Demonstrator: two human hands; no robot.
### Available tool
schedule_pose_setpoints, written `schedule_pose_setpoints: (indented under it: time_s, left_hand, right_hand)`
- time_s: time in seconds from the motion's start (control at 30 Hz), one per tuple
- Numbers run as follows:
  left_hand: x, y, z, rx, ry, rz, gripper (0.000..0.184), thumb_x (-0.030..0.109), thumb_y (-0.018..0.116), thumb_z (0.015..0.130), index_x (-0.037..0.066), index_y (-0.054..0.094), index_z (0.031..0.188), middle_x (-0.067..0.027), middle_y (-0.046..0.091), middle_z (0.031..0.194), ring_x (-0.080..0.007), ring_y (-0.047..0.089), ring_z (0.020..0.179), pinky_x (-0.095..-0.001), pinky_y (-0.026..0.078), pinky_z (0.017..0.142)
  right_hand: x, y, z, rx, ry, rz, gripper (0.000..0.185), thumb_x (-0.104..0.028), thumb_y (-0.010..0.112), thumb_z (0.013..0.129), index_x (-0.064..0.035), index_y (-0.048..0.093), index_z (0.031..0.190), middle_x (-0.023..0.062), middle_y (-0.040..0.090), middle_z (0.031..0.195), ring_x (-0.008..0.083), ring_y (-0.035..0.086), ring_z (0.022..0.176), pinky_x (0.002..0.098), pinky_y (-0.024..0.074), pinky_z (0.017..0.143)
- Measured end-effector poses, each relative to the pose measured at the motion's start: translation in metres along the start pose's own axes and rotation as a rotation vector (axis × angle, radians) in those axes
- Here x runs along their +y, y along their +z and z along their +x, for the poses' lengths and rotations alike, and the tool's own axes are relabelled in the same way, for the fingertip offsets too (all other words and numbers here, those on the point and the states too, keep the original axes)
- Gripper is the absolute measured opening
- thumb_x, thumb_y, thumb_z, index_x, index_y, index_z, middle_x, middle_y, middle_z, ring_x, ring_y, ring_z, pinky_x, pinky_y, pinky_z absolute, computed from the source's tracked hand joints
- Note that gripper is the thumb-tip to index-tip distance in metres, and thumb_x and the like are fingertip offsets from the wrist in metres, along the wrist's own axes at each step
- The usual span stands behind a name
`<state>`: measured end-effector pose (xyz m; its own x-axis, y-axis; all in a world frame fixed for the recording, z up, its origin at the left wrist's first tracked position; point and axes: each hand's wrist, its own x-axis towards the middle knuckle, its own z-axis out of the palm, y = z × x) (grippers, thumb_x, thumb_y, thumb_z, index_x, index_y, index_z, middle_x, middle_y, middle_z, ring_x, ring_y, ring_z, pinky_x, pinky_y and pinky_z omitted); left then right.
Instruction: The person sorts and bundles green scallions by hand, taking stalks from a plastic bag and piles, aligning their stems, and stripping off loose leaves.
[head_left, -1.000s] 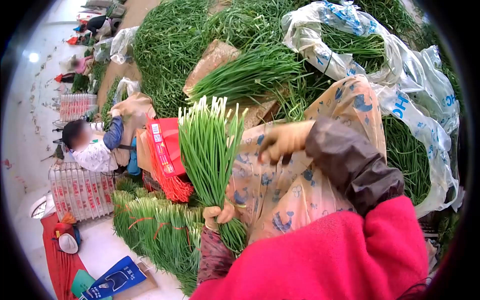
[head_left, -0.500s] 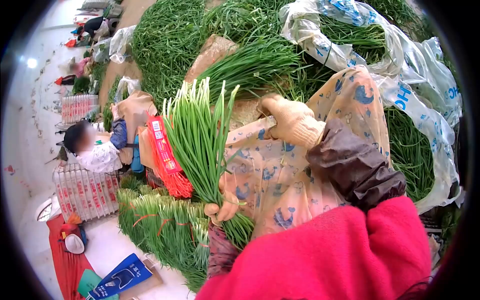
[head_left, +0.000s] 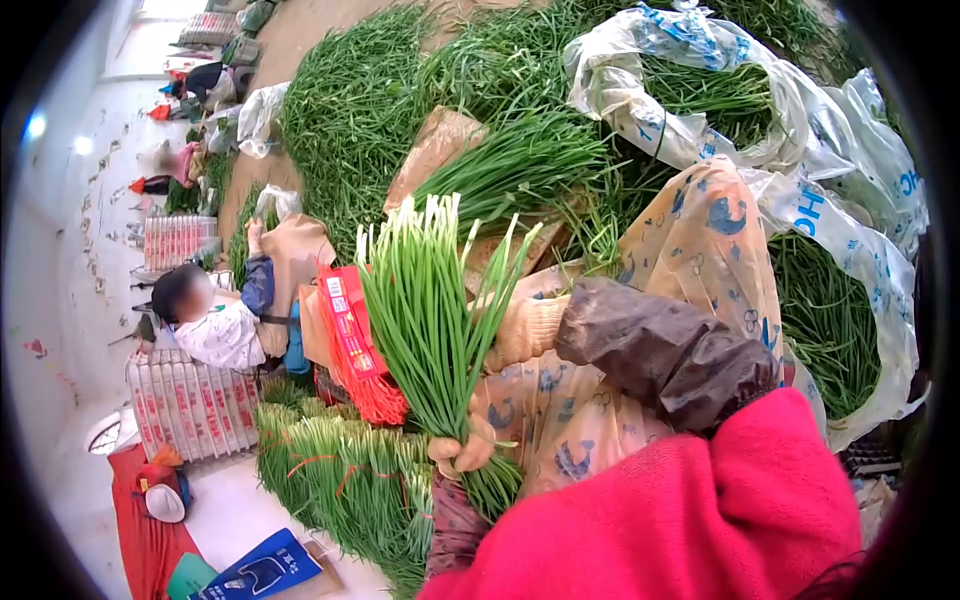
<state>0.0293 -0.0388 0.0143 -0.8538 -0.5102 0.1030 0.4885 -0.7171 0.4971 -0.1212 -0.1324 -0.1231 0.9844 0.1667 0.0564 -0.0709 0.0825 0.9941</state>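
Note:
My left hand (head_left: 463, 452) is closed around the lower part of a bunch of garlic chives (head_left: 430, 320), whose pale cut ends point up. My right hand (head_left: 527, 330), in a knitted glove, reaches in beside the bunch; its fingers are hidden behind the stalks. Just left of the bunch hangs a bundle of red ties (head_left: 372, 385) with a printed red wrapper. A patterned plastic apron (head_left: 585, 400) covers my lap. Beyond my hands lies a pile of loose chives (head_left: 525, 160).
Tied chive bundles (head_left: 345, 475) stand at lower left. Plastic bags (head_left: 850, 200) of chives are at right. A co-worker (head_left: 215, 320) sits at left near a stack of white crates (head_left: 190, 405). A blue printed bag (head_left: 265, 570) lies at the bottom.
My right hand has moved left and down from over the apron to behind the bunch. My left hand still holds the chives. The whole view has shifted slightly right and down.

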Motion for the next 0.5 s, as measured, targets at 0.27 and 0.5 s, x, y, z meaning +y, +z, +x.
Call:
schedule_pose_setpoints:
  time_s: [0.27,0.5]
  left_hand:
    - [0.001,0.001,-0.023,0.199,0.000,-0.070,0.069,0.004,0.050,0.085,-0.009,0.013,0.142,-0.0181,0.042,0.139,-0.0105,0.046,0.039,-0.0239,0.035,0.033]
    - [0.018,-0.005,-0.039,-0.048,-0.152,-0.085,0.072,0.005,0.051,0.083,-0.013,0.011,0.140,-0.0088,0.056,0.064,-0.0128,0.042,0.035,-0.0256,0.034,0.031]
  right_hand:
    - [0.134,-0.047,-0.095,-0.744,1.240,2.058,0.018,-0.018,0.057,0.084,-0.0139,0.064,0.100,0.0068,0.066,0.080,0.0261,0.066,0.070,0.0382,0.0531,0.059]
    - [-0.034,-0.060,-0.158,-1.612,1.087,1.996,0.019,-0.019,0.071,0.075,-0.0101,0.073,0.092,0.0096,0.069,0.078,0.0259,0.068,0.074,0.0330,0.0550,0.064]
